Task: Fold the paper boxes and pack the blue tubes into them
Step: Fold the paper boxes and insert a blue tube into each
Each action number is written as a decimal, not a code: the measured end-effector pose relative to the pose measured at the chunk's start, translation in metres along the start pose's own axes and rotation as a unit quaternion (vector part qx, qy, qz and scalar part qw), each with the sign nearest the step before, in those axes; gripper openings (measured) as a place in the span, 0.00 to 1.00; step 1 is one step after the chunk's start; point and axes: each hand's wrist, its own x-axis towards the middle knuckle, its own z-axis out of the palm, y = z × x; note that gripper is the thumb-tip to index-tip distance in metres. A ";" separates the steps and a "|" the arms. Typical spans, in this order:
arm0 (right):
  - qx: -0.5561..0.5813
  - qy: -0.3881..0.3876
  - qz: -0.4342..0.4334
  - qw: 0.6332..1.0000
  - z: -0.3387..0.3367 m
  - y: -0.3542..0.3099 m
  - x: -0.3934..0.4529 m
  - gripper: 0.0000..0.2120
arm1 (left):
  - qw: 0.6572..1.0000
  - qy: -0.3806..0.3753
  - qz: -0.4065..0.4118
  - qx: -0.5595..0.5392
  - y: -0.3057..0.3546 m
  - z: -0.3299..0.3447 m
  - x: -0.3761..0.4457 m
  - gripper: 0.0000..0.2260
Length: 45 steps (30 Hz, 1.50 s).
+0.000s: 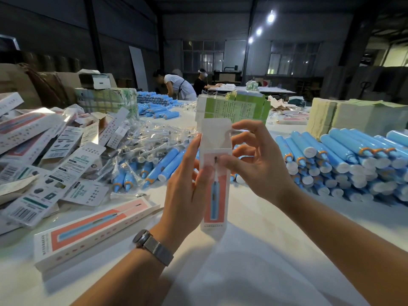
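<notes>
A heap of flat printed cartons (50,164) is seen at the far left of the white desk (254,261), with a closed pink-and-white box (92,230) laid flat just in front of it; clear-wrapped brush heads (152,140) and loose blue tubes (167,164) are spread behind that box; the left hand (187,184), a metal-banded watch (152,245) worn on its wrist, is curled round the left edge of an upright paper box (215,177), which is held in the middle above the desk with its top flap raised; the right hand (258,160) is pressed on the box front by the thumb, its other fingers spread loosely behind the flap; stacked green cartons (238,107) are set behind the box; a large stack of blue tubes (344,160) is piled at the right; 2 persons (183,85) are seen bent over a far desk.
</notes>
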 end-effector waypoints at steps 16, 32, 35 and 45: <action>0.002 0.001 -0.014 1.000 -0.003 -0.008 -0.010 0.12 | 1.000 -0.014 -0.013 0.008 0.004 -0.001 0.001 0.15; -0.021 -0.003 -0.044 0.999 -0.006 -0.012 -0.007 0.08 | 1.000 -0.013 -0.019 -0.003 0.008 0.000 0.001 0.13; 0.003 0.022 -0.047 0.999 -0.002 -0.011 -0.009 0.12 | 1.000 -0.014 -0.020 -0.009 0.007 -0.001 0.001 0.12; 0.045 0.031 -0.036 0.998 0.001 -0.010 -0.006 0.23 | 1.000 -0.004 -0.010 -0.025 0.006 -0.001 0.000 0.14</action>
